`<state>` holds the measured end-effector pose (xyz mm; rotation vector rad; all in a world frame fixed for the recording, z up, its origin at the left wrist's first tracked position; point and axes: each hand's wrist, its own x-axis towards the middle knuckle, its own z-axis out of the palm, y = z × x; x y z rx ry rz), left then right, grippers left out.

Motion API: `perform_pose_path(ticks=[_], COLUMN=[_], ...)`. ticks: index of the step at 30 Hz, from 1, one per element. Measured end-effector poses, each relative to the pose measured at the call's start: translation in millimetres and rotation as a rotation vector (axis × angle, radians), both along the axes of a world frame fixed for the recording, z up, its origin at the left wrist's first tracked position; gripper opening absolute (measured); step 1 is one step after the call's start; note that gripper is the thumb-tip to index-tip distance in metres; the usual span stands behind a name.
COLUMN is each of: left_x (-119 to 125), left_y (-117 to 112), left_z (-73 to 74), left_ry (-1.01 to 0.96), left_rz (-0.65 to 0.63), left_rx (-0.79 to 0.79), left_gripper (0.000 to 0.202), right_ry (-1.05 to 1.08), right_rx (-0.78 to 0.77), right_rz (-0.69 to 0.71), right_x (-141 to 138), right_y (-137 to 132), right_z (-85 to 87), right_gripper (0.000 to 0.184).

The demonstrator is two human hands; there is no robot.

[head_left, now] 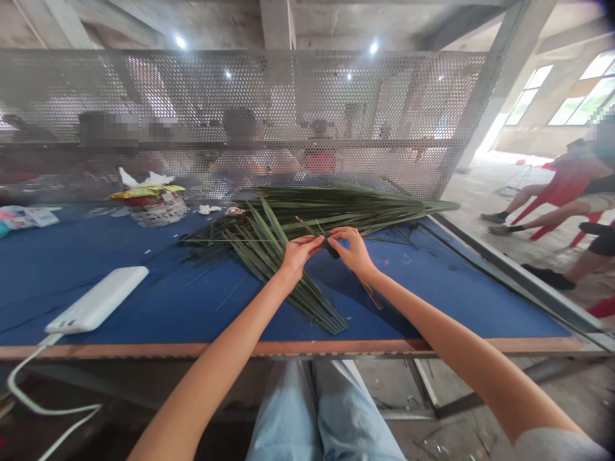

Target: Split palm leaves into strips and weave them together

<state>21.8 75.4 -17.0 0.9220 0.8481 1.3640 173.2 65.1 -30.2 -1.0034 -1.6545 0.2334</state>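
My left hand (298, 255) and my right hand (353, 251) meet above the blue tabletop, fingertips pinched close together. Between them is a small piece of folded green palm leaf (331, 248), with thin strip ends sticking up behind the fingers. How the strips cross is too small to make out. Below my right hand, narrow brownish strip ends (371, 293) hang down toward the table. Under my left forearm lies a fan of cut palm leaf strips (317, 307). A large bundle of long green palm leaves (365, 205) lies just behind both hands.
A white power bank (98, 301) with a cable lies at left. Behind it stands a woven basket (158, 212) with tissues and a yellow wrapper. A perforated metal screen (288, 115) borders the table's back. People sit beyond it and on red stools (560, 192) at right.
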Motion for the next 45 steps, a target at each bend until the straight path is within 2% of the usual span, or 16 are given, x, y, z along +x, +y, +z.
perform_pose_path(ticks=[4, 7, 11, 13, 17, 21, 25, 32, 36, 39, 45], left_x=[-2, -4, -4, -5, -5, -7, -10, -11, -13, -13, -11], left_y=[1, 1, 1, 1, 1, 3, 5, 6, 6, 7, 7], left_z=[-0.2, 0.7, 1.9, 1.5, -0.5, -1.2, 0.0, 2.4, 3.4, 3.2, 2.8], left_ry=[-0.049, -0.055, -0.007, 0.024, 0.092, 0.095, 0.035, -0.054, -0.035, -0.038, -0.083], left_rz=[-0.068, -0.074, -0.058, -0.072, -0.115, -0.146, -0.233, -0.283, -0.314, -0.301, -0.219], left_rx=[-0.03, -0.049, -0.045, -0.032, 0.016, 0.005, -0.079, -0.288, -0.347, -0.328, -0.18], left_gripper=[0.025, 0.025, 0.023, 0.024, 0.023, 0.022, 0.021, 0.016, 0.013, 0.014, 0.014], right_ry=[-0.027, -0.051, -0.213, -0.342, -0.444, -0.376, -0.288, -0.215, -0.154, -0.108, 0.032], right_rx=[0.048, 0.029, 0.077, 0.128, 0.126, 0.111, 0.092, 0.073, 0.056, -0.01, -0.14], right_rz=[0.052, 0.063, -0.096, -0.125, -0.025, 0.05, 0.119, 0.184, 0.232, 0.248, 0.244], right_x=[-2, 1, 8, 9, 8, 6, 5, -1, -1, 0, -1], right_y=[-3, -3, -8, -12, -15, -10, -7, -16, -17, -14, -8], right_z=[3.1, 4.5, 9.4, 13.1, 15.5, 10.3, 7.0, 14.0, 14.6, 11.3, 6.7], right_gripper=[0.021, 0.023, 0.028, 0.025, 0.023, 0.021, 0.023, 0.029, 0.028, 0.029, 0.036])
